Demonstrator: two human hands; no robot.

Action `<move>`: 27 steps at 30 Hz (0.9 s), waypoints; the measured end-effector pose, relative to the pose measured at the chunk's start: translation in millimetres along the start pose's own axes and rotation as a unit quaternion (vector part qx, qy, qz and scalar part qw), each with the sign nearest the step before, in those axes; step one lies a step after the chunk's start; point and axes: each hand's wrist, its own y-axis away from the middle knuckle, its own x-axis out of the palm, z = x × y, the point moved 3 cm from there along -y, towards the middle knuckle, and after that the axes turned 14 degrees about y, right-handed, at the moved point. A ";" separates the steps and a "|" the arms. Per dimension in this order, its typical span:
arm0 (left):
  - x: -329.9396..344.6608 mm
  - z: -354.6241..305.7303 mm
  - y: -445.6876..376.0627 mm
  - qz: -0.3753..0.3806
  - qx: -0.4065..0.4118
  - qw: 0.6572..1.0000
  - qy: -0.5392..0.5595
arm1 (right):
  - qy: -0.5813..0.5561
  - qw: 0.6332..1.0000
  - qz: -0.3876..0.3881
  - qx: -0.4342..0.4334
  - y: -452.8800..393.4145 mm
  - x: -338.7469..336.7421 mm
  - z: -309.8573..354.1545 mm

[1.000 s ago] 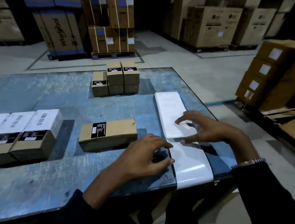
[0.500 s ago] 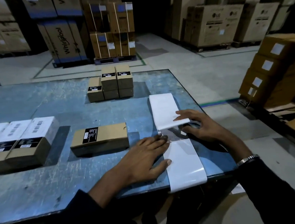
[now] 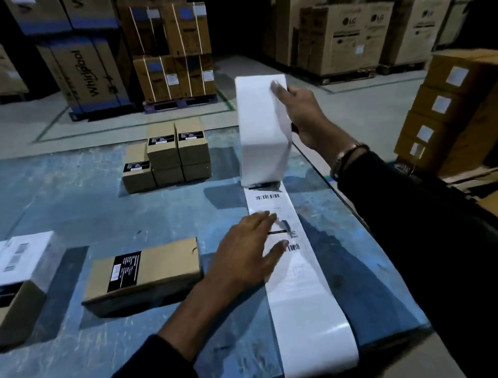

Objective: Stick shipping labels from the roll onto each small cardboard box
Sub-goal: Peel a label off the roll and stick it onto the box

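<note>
- The label strip [image 3: 301, 277] is pinned flat on the blue table [image 3: 64, 203] by the left hand [image 3: 247, 254], fingers straight.
- Its far end is gripped and lifted by the right hand [image 3: 301, 116] — held upright.
- A small cardboard box [image 3: 147, 274] is sat just left — unlabelled on top.
</note>
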 end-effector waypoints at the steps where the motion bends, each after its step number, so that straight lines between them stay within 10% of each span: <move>1: 6.1 5.6 -2.0 0.019 0.001 1.000 -0.010 | -0.024 1.000 -0.010 0.010 -15.3 3.2 -2.5; 15: 11.5 3.6 2.6 0.002 0.005 1.000 -0.023 | 0.246 0.952 0.153 0.098 -143.4 51.2 -186.6; 22: 9.8 5.1 2.8 -0.005 0.004 1.000 -0.007 | 0.379 0.912 0.141 -0.066 -23.0 32.1 -99.2; 27: 8.9 3.7 4.1 0.008 -0.004 1.000 -0.002 | 0.555 0.779 0.236 -0.171 52.0 14.5 -115.8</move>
